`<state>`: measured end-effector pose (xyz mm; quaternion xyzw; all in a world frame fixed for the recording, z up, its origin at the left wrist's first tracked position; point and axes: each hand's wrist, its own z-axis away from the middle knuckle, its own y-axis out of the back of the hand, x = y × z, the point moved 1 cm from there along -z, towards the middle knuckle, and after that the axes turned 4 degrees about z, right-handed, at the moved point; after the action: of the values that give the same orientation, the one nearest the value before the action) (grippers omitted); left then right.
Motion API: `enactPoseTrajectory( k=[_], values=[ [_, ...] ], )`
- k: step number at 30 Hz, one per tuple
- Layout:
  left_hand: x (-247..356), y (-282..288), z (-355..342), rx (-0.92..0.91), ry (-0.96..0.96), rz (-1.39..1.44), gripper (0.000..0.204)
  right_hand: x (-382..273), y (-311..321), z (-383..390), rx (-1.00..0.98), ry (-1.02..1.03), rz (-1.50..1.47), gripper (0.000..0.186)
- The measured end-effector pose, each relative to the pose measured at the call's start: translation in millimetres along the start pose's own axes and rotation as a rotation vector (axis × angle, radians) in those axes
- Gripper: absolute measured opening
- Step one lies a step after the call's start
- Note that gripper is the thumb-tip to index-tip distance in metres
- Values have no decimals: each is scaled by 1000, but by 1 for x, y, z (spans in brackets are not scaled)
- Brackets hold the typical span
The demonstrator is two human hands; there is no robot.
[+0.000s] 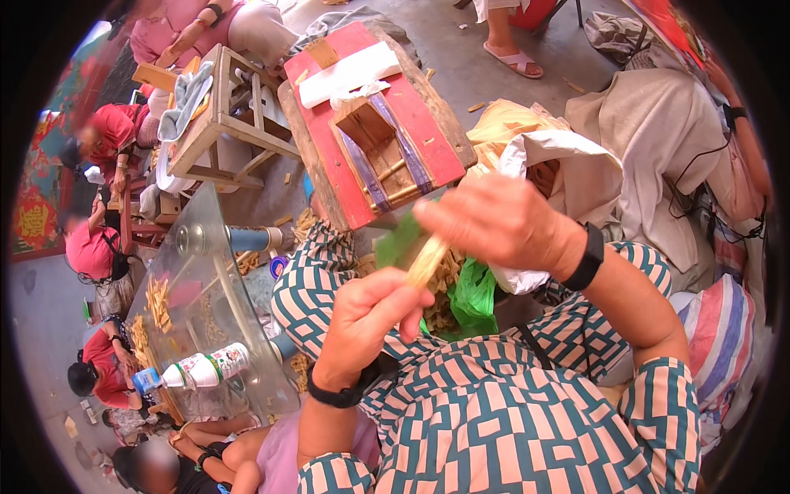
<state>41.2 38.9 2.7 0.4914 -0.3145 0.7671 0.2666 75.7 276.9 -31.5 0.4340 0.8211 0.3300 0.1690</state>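
Note:
My left hand (pixel 370 309) grips the lower part of a pale yellow strip (pixel 426 265). My right hand (pixel 494 222), smeared by motion, curls over the strip's upper end, beside a blurred green thing (pixel 397 240); what its fingers hold is hidden. Under my hands, between my patterned trouser legs, lie many small pale pieces (pixel 444 305) and green plastic (pixel 473 300). Beyond them a red board (pixel 424 123) on a worn wooden stand carries a wooden block (pixel 366 128) and a white folded pad (pixel 350 74).
An open white sack (pixel 592 165) is at right, by a striped bag (pixel 716 346). A glass-topped table (pixel 210 272) with bottles (pixel 206 370) stands at left, a wooden stool (pixel 230 132) behind it. Co-workers (pixel 103 247) sit along the left and back.

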Motion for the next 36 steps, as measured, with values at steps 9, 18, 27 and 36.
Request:
enactPoseTrajectory(
  k=[9,18,27,36],
  values=[
    [24,-19,29,-108,-613,196,19,-58,17,16,-370,-372,-965,26],
    [12,-43,35,40,-759,-1175,28,-69,45,7,-522,-1018,-1720,30],
    [-3,-42,33,384,-1002,-1439,18,-76,37,15,-127,-1302,-2217,10],
    [-23,-30,32,520,-952,-1159,21,-72,29,25,-256,-1296,-1796,13]
  ],
)
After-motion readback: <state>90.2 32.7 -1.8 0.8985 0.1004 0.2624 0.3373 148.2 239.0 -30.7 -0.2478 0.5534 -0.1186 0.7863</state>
